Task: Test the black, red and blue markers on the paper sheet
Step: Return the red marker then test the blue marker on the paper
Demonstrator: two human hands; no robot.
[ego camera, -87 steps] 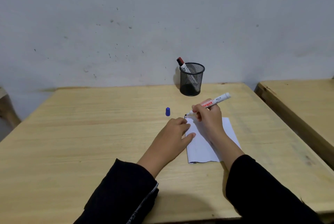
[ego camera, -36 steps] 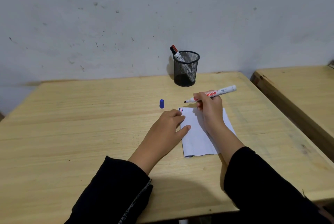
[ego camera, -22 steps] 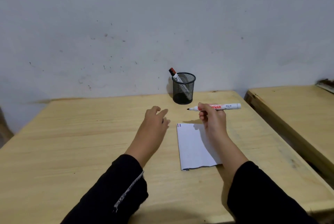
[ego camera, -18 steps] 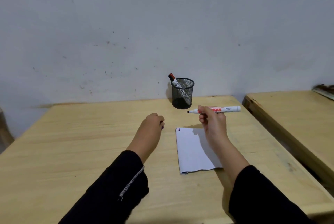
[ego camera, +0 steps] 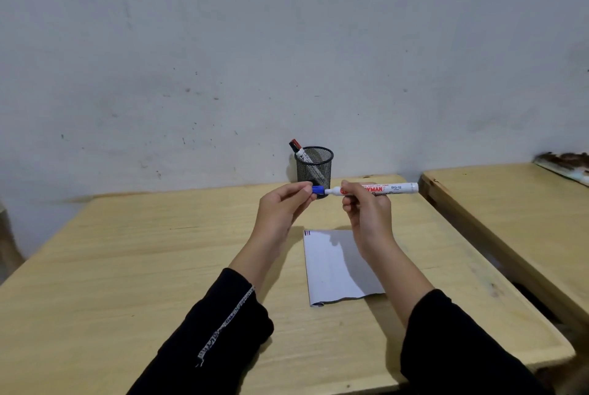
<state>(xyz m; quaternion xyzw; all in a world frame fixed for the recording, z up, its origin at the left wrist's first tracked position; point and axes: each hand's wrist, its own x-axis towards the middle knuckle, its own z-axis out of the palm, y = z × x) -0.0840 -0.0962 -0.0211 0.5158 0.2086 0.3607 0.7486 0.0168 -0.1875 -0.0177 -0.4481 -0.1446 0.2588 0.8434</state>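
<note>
- Fingers: left hand [ego camera: 280, 213] pinches the blue cap [ego camera: 317, 190] between thumb & fingertips; right hand [ego camera: 366, 213] is closed round the front part of the white marker [ego camera: 379, 189], held level above the desk.
- Cap sits right at the marker's tip end, touching or partly on; can't tell how far it's pushed home.
- Marker barrel points to the right, red logo & "BG-12" print readable on it.
- Paper sheet [ego camera: 338, 267] lies flat on the desk [ego camera: 159, 251] below the hands, near the right forearm; short red, blue & dark strokes [ego camera: 307, 233] at its far-left corner.
- Near edge of the sheet curls up a bit.
- Black mesh cup [ego camera: 315, 165] stands at the desk's far edge by the wall [ego camera: 287, 43], just behind the cap; a red-capped marker [ego camera: 298, 149] leans out of it to the left. Other contents too dark to tell.
- Both arms in black sleeves [ego camera: 223, 331].
- 2nd wooden desk [ego camera: 510, 203] to the right, small gap between.
</note>
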